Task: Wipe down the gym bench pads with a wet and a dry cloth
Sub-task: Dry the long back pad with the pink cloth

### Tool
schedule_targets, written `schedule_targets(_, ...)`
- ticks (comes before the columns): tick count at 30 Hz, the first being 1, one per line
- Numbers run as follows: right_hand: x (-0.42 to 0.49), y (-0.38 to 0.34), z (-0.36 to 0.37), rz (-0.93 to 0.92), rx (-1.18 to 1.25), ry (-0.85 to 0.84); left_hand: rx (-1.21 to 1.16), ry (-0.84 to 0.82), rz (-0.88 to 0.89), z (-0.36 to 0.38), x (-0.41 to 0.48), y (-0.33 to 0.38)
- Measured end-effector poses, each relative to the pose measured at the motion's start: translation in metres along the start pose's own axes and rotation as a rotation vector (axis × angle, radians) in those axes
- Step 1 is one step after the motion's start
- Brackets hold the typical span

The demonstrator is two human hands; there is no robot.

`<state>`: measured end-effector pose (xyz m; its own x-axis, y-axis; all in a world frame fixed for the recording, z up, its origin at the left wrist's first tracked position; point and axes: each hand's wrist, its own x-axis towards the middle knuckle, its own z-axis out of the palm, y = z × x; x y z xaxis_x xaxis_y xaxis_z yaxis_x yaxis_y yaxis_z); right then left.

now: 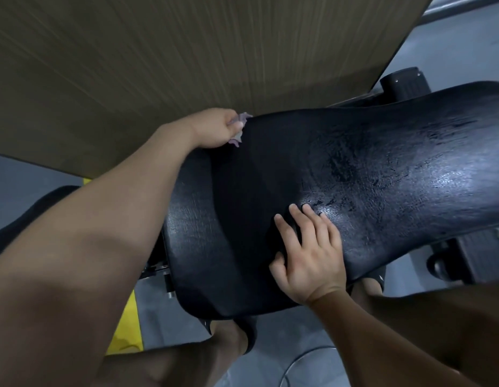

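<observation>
Reaching across the bench pad (354,169) in the head view, the left hand (214,128) sits at the pad's far edge with its fingers curled tight around a bunched lilac cloth (238,127). The cloth touches the pad right where the top rolls over into the side. That grip looks meant to push the cloth along the rim, a spot a flat palm would miss.

The right hand (309,255) lies on the pad's near side, fingers straight and slightly apart, pressing down. It seems to steady the pad or the person's lean. A darker patch under those fingers may be a second cloth, but that cannot be told.

To the right of both hands the pad shines with a wet, streaky film, so the damp pass appears partly done, with the drying pass likely to come after.

Beyond the pad's far edge a wooden panel (158,51) stands close, leaving little room for the left hand to swing outward. The pad's length to the right is open for long strokes. Below its near edge are grey floor (270,331) and the person's legs.
</observation>
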<state>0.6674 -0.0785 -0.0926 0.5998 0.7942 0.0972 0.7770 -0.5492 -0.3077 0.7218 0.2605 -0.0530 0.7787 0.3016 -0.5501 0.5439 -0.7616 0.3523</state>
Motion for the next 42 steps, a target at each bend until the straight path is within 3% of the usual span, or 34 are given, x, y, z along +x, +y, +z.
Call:
schedule_targets(6, 0.001, 0.003, 0.001, -0.002, 0.017, -0.003, -0.082, 0.004, 0.112, 0.008, 0.042, 0.051)
schedule_targets(11, 0.001, 0.002, 0.001, 0.01, 0.03, -0.004, -0.054, -0.089, 0.268, 0.021, 0.067, 0.123)
schedule_targets(15, 0.001, 0.002, -0.002, 0.009, 0.048, -0.005, 0.022, -0.035, 0.373, 0.018, 0.051, 0.112)
schedule_targets(21, 0.0, 0.003, 0.0, 0.006, 0.061, 0.002, 0.098, -0.071, 0.087, 0.003, 0.039, 0.041)
schedule_targets(24, 0.0, 0.004, 0.001, 0.005, 0.059, 0.007, 0.054, -0.118, 0.082, 0.001, 0.054, 0.067)
schedule_targets(29, 0.0, 0.003, 0.002, 0.011, 0.043, -0.004, 0.072, -0.141, 0.245, 0.012, 0.077, 0.13)
schedule_targets(35, 0.001, 0.001, 0.002, 0.01, 0.031, 0.002, 0.242, -0.016, 0.385, 0.029, 0.075, 0.143)
schedule_targets(42, 0.0, -0.001, 0.002, 0.005, 0.013, 0.011, 0.24, 0.052, 0.138, 0.016, 0.032, 0.068)
